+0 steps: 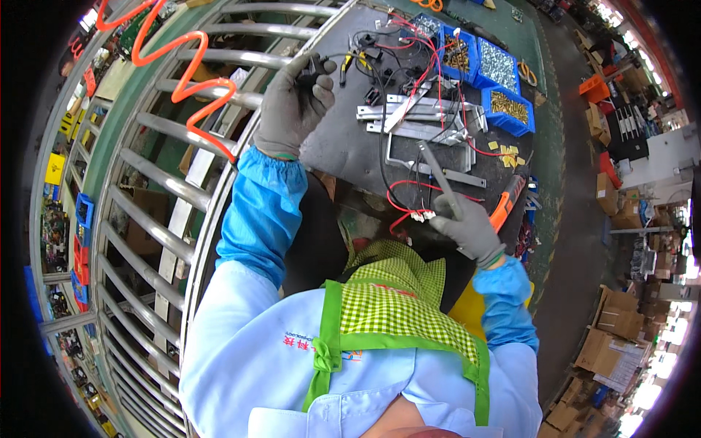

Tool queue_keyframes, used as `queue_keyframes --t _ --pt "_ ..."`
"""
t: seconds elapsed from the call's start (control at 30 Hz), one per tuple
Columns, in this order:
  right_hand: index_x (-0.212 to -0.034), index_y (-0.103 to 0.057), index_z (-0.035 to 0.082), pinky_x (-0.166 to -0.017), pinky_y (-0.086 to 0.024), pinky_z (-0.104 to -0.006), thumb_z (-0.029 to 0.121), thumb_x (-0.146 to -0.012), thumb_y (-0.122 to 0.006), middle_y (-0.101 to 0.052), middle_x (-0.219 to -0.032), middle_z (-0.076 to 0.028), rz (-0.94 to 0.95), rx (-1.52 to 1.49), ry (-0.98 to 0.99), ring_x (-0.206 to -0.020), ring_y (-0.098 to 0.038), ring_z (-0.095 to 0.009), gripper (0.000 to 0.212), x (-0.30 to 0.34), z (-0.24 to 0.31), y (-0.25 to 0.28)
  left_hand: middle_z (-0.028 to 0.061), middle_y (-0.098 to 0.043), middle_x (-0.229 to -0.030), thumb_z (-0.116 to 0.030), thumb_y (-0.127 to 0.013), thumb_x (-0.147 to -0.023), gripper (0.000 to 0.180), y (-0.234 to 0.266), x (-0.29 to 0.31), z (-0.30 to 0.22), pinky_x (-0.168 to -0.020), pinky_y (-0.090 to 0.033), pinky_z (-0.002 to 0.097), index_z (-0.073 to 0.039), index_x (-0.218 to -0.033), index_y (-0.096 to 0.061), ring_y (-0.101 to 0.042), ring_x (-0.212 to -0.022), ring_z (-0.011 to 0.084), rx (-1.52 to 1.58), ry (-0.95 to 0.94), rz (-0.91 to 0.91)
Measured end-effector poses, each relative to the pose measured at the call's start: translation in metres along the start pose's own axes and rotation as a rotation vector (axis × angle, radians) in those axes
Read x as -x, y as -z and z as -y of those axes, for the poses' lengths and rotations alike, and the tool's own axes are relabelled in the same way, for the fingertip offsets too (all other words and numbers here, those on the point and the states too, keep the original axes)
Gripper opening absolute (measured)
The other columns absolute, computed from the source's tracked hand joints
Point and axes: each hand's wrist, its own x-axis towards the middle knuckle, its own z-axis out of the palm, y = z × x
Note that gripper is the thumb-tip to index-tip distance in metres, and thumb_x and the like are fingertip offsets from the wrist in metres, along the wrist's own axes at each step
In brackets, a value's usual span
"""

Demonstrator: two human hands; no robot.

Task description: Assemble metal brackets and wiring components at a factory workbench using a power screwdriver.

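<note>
My left hand (292, 109), in a grey glove, is raised by the rollers at the table's left edge. Its fingers are curled round a small black part (312, 67) on a black cable. My right hand (467, 228), gloved too, grips a slim grey bar (440, 174) that points up and left over the table. Bent metal brackets (420, 117) lie in a pile beyond that bar. White connectors (421, 215) on red and black wires hang at the near table edge beside my right fingers. An orange and black tool (507, 204) lies right of that hand.
Blue bins of screws (504, 109) line the far right of the dark table (343, 146). Yellow-handled pliers (345, 69) and tangled wires (409, 55) lie at the back. Small yellow squares (507, 155) sit nearby. A roller conveyor (171, 182) and coiled orange hose (191, 80) are at left.
</note>
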Motion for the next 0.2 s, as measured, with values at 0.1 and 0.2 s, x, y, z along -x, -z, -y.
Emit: queue_keyframes --t 0.1,0.2 --pt "-0.110 -0.060 0.001 -0.083 -0.050 -0.0407 0.028 -0.074 -0.075 -0.065 -0.102 -0.017 -0.107 0.076 -0.104 -0.092 -0.064 -0.031 0.047 0.012 -0.016 -0.034 0.0185 -0.063 -0.100 -0.023 -0.050 -0.100 0.026 0.001 0.000 0.000 -0.057 -0.055 0.0243 0.000 -0.110 -0.055 -0.062 -0.073 0.0191 -0.001 -0.007 -0.003" --pt "-0.120 -0.057 0.004 -0.099 -0.043 -0.0400 0.031 -0.073 -0.077 -0.057 -0.122 -0.019 -0.178 0.190 -0.096 -0.120 -0.052 -0.031 0.058 0.016 -0.021 -0.055 0.0189 -0.063 -0.101 -0.023 -0.051 -0.099 0.025 0.008 0.002 0.001 -0.059 -0.055 0.0258 -0.002 -0.113 -0.055 -0.063 -0.076 0.0207 0.034 0.008 0.043"
